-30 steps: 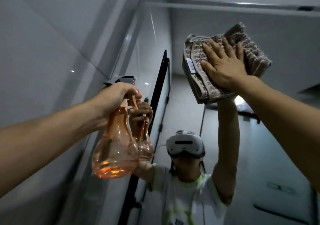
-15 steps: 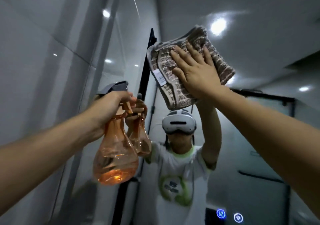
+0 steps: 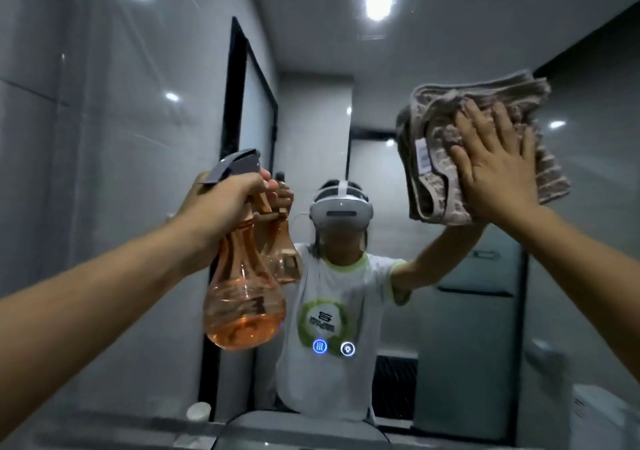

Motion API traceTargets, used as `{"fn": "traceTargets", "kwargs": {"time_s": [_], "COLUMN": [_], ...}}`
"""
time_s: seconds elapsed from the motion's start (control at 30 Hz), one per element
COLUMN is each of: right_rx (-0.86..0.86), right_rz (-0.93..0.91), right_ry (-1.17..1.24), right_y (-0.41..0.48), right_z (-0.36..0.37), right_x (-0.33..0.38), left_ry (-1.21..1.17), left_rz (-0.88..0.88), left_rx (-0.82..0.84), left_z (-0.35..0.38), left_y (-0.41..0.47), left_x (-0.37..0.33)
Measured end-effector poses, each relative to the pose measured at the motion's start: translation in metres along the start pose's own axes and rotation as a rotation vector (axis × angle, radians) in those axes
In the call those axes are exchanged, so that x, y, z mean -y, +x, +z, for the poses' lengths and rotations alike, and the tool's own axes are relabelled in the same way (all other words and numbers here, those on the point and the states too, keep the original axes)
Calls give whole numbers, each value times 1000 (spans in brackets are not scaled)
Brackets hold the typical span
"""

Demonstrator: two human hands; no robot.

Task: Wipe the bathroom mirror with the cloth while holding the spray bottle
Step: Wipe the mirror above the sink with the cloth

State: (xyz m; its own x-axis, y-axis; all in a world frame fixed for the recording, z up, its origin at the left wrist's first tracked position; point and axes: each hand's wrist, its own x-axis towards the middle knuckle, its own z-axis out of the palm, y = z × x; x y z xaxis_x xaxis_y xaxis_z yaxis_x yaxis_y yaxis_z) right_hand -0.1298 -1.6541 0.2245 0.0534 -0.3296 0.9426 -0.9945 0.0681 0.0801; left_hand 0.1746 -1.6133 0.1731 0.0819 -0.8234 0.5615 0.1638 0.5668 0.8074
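— What's the right hand [image 3: 498, 176] doing?
— It lies flat, fingers spread, pressing a folded, nubby brown cloth [image 3: 436, 158] against the glossy mirror [image 3: 433, 51], upper right.
— And the left hand [image 3: 221, 203]?
— It's wrapped round the neck of a pear-shaped, clear orange plastic bottle [image 3: 244, 297] with a grey spray head, held upright near the glass, with some liquid at the bottom.

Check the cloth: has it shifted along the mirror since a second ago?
Yes. Against the reflected black door frame, the folded cloth under the right hand has slid rightward across the mirror.
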Motion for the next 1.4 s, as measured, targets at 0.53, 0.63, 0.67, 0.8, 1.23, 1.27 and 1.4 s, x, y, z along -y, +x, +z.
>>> {"fn": "traceTargets", "kwargs": {"time_s": [0.53,0.63,0.67,0.8,1.23,1.27,1.4], "right_rx": [103,79,64,34,221,229,273], "right_rz": [134,91,67,21,-87,-79,-60], "right_ry": [127,127,115,96,180,181,178], "right_y": [24,56,59,45,-78,-88,-123], "right_z": [-17,-22,-20,-10,27,29,35], "right_x": [-1,35,48,75,116,117,114], "left_ry": [66,95,118,185,150,160,182], "left_rz": [84,91,99,82,-80,-94,-151], "left_rx": [135,121,104,45,16,15,-7], "left_z": [17,-3,-11,-36,-58,-57,-53], "left_y": [-10,1,5,13,-43,-48,-58], "left_x": [-22,-22,-20,-3,62,67,81]}}
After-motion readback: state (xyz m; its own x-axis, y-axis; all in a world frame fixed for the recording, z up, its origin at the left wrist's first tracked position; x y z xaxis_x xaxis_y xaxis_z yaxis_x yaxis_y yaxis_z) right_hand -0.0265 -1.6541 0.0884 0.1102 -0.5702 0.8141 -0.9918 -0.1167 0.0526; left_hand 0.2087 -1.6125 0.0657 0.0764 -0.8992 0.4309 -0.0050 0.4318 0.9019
